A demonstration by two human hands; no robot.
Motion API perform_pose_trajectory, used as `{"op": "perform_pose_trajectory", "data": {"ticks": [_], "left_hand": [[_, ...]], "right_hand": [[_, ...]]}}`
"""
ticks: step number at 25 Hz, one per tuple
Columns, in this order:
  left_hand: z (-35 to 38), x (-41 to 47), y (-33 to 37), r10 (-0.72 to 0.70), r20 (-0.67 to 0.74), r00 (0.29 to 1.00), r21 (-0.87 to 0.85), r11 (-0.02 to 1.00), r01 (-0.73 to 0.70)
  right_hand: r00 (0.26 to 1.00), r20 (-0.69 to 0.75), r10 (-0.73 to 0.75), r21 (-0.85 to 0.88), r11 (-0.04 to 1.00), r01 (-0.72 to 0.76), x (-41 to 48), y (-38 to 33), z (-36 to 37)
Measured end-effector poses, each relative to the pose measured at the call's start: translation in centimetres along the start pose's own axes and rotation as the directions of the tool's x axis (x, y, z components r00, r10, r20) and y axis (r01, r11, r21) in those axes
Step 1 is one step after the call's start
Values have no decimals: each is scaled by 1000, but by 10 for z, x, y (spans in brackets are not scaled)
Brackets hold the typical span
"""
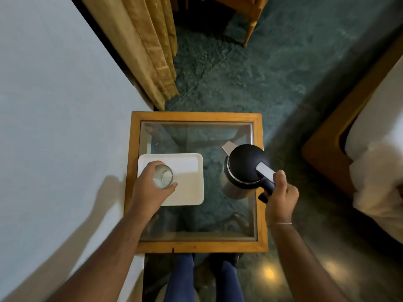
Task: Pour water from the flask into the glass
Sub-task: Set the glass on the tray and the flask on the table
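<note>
A clear glass (163, 177) stands upright on a white tray (188, 188) at the left of the small table. My left hand (150, 188) wraps around the glass from the near left side. A steel flask (244, 168) with a black domed lid and a metal spout pointing to the far left stands on the right of the table. My right hand (281, 195) grips its black handle, thumb near the silver lid lever. The flask looks upright, spout well apart from the glass.
The table is a wooden frame (196, 116) around a glass top (196, 136). A white wall runs along the left, with gold curtains (150, 51) behind. A wood-framed bed (370, 149) stands to the right. My legs show below the table's near edge.
</note>
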State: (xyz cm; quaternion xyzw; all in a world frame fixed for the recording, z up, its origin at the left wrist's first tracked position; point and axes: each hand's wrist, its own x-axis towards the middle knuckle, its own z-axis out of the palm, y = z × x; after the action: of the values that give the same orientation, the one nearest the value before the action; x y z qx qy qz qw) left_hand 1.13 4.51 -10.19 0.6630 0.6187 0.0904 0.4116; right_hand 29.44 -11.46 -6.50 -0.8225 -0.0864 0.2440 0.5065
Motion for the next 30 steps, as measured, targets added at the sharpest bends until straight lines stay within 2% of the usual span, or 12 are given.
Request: {"op": "perform_pose_trajectory", "data": {"ticks": [5, 17, 21, 26, 30], "left_hand": [[35, 19, -31, -43, -23, 999, 75, 996, 45], [59, 34, -51, -104, 48, 993, 169, 981, 94], [62, 32, -54, -100, 69, 993, 181, 980, 86], [64, 36, -50, -79, 87, 993, 199, 978, 60], [68, 38, -55, -71, 92, 993, 226, 973, 49]], "right_hand": [[1000, -13, 24, 57, 998, -23, 12, 37, 25], [1000, 11, -6, 138, 990, 4, 12, 79, 43], [999, -19, -25, 137, 990, 28, 16, 81, 41], [990, -15, -143, 28, 989, 144, 18, 76, 39], [993, -7, -121, 73, 990, 121, 13, 84, 33]]}}
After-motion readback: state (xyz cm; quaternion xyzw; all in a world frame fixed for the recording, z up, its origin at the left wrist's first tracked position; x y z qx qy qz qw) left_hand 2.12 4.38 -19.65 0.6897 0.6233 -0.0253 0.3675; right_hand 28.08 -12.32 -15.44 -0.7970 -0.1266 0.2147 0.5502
